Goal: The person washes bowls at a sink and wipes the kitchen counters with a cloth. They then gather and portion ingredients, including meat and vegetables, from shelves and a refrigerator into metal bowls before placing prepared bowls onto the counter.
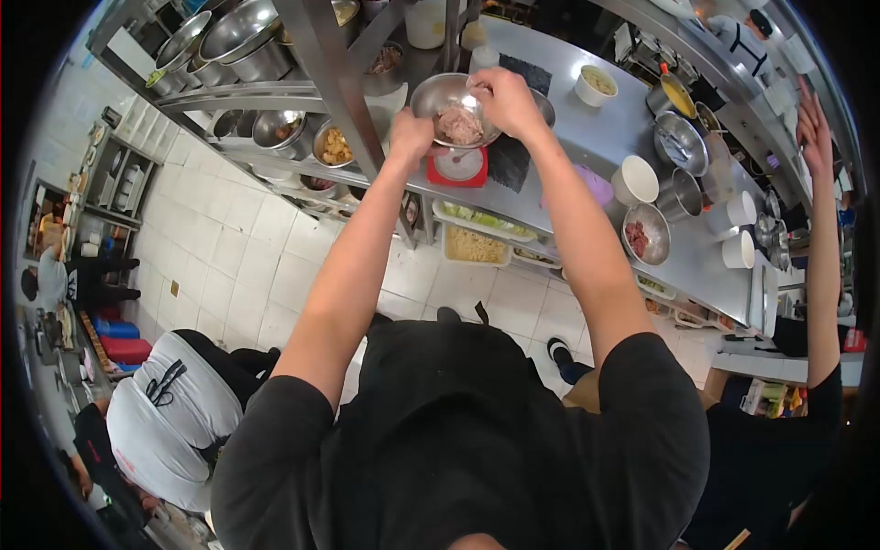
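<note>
Head view: I see the metal bowl [429, 94], holding pale pink minced meat [460, 126], at the counter's edge, directly above or on a red scale [456, 174]; I cannot tell whether the two touch. The left hand [412, 136] has its fingers curled together, gripping the bowl's left rim. The right hand [507, 101] has its fingertips drawn together over the bowl's far right side; I cannot tell whether they pinch the rim. To the right along the steel counter [587, 133] lie a purple bag [594, 186] and a second bowl [658, 229] containing red meat [635, 238].
</note>
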`<move>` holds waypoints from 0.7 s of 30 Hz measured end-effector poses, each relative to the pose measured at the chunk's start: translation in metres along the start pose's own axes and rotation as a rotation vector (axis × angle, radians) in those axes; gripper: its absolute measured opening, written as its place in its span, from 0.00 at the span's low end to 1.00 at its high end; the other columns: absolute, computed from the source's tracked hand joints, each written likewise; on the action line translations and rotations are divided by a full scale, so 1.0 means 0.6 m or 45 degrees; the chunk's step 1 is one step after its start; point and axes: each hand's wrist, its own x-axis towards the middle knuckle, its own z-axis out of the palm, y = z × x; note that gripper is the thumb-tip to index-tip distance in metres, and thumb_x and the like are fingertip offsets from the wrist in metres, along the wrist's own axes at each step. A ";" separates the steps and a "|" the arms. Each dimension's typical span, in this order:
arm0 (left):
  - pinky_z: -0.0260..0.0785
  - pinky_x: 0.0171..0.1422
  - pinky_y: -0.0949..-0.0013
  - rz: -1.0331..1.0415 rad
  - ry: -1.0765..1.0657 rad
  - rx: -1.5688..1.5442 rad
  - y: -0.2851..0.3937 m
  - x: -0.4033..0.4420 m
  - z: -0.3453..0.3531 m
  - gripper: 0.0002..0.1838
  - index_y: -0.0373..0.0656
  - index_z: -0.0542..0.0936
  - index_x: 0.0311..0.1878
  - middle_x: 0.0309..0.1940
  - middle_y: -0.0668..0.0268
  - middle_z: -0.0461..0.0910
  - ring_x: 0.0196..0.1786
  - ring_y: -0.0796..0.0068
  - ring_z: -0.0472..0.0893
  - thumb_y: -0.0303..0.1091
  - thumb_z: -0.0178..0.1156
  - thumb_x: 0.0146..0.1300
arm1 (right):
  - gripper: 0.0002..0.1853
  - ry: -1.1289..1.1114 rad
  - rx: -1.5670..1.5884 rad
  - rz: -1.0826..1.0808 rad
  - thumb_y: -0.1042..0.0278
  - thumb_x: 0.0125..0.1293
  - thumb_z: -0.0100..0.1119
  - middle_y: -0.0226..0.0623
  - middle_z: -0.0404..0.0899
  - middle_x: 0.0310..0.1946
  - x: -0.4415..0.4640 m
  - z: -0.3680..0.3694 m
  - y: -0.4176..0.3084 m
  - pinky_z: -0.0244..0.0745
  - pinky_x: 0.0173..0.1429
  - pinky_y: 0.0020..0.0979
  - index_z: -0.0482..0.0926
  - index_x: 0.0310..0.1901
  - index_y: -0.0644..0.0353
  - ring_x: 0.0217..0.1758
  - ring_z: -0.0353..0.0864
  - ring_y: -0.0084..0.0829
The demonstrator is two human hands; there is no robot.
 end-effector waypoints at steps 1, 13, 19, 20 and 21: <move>0.88 0.36 0.60 -0.012 0.001 0.004 -0.005 -0.001 -0.001 0.20 0.22 0.68 0.58 0.49 0.45 0.79 0.41 0.54 0.87 0.23 0.49 0.63 | 0.09 0.023 -0.005 -0.017 0.73 0.63 0.62 0.53 0.85 0.41 -0.003 -0.002 0.002 0.78 0.52 0.44 0.86 0.44 0.59 0.47 0.85 0.51; 0.86 0.34 0.58 -0.112 0.052 0.039 0.011 -0.018 -0.012 0.30 0.26 0.63 0.65 0.51 0.42 0.77 0.35 0.51 0.87 0.38 0.59 0.70 | 0.11 -0.096 -0.169 -0.024 0.72 0.66 0.58 0.53 0.84 0.43 0.007 0.006 -0.006 0.77 0.54 0.47 0.84 0.47 0.61 0.49 0.83 0.55; 0.86 0.33 0.61 0.113 -0.035 -0.128 0.009 -0.029 -0.009 0.26 0.31 0.70 0.65 0.51 0.47 0.81 0.37 0.56 0.88 0.23 0.55 0.62 | 0.13 -0.052 -0.072 -0.084 0.67 0.64 0.62 0.55 0.81 0.45 -0.004 0.006 -0.015 0.76 0.57 0.45 0.83 0.48 0.63 0.50 0.81 0.57; 0.85 0.31 0.62 0.333 0.108 -0.029 -0.044 0.016 -0.008 0.26 0.33 0.74 0.63 0.48 0.53 0.83 0.39 0.59 0.87 0.18 0.51 0.58 | 0.16 -0.139 -0.140 -0.244 0.64 0.62 0.64 0.55 0.80 0.48 -0.011 0.011 -0.020 0.76 0.57 0.47 0.82 0.49 0.62 0.53 0.80 0.56; 0.84 0.29 0.63 0.481 0.060 0.005 -0.052 0.006 -0.019 0.26 0.34 0.74 0.63 0.48 0.54 0.83 0.39 0.62 0.87 0.18 0.50 0.58 | 0.19 -0.229 -0.203 -0.413 0.60 0.61 0.66 0.55 0.78 0.51 -0.020 0.021 -0.031 0.76 0.57 0.48 0.82 0.50 0.62 0.56 0.78 0.55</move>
